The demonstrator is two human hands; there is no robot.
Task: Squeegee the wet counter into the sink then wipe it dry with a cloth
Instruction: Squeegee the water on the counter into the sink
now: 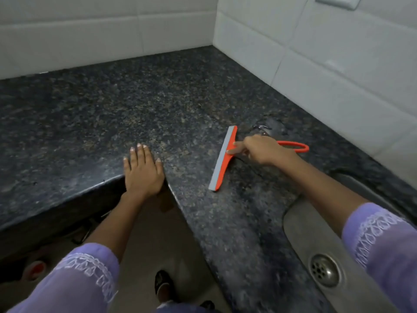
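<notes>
An orange squeegee with a grey rubber blade lies blade-down on the dark speckled granite counter. My right hand grips its handle, two fingers stretched onto the orange head; the looped handle end sticks out behind the hand. A patch of water glistens just beyond the squeegee. My left hand rests flat, fingers apart, on the inner corner edge of the counter. The steel sink with its round drain sits at the lower right. No cloth is in view.
White tiled walls close the counter at the back and right. The L-shaped counter wraps around me; floor and a dark shoe show below. A red-and-white object sits under the left counter.
</notes>
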